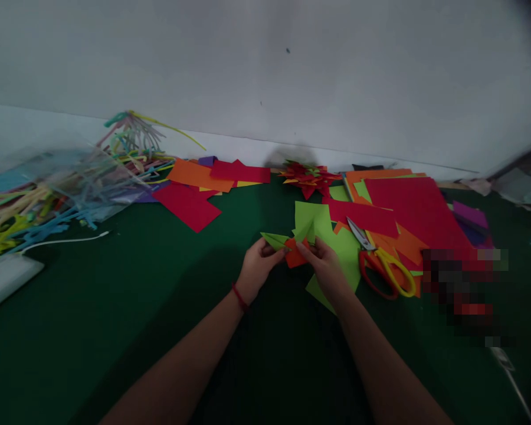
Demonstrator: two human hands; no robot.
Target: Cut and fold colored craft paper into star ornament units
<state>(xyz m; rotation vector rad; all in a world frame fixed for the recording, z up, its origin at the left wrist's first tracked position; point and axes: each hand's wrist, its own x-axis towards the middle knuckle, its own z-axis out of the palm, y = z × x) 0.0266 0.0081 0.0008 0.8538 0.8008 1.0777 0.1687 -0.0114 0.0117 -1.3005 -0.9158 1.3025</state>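
Observation:
Both my hands meet over the green tabletop around a small folded paper piece (294, 255), orange in the middle with pointed green leaf-like flaps on either side. My left hand (259, 265), with a red band at the wrist, pinches its left side near a green flap. On the right, my right hand (325, 265) is closed on the orange part and the base of the other green flap. Light green paper sheets (343, 254) lie beneath and beside the right hand. Scissors (383, 260) with red and yellow handles rest to the right, blades pointing away.
Behind my hands stands a layered red and green paper flower (308, 177). Red sheets (418, 206) are stacked at right; more red and orange paper (194, 203) lies left of centre. Colourful pipe cleaners (128, 147) and a white device with a cable (9, 277) are at far left.

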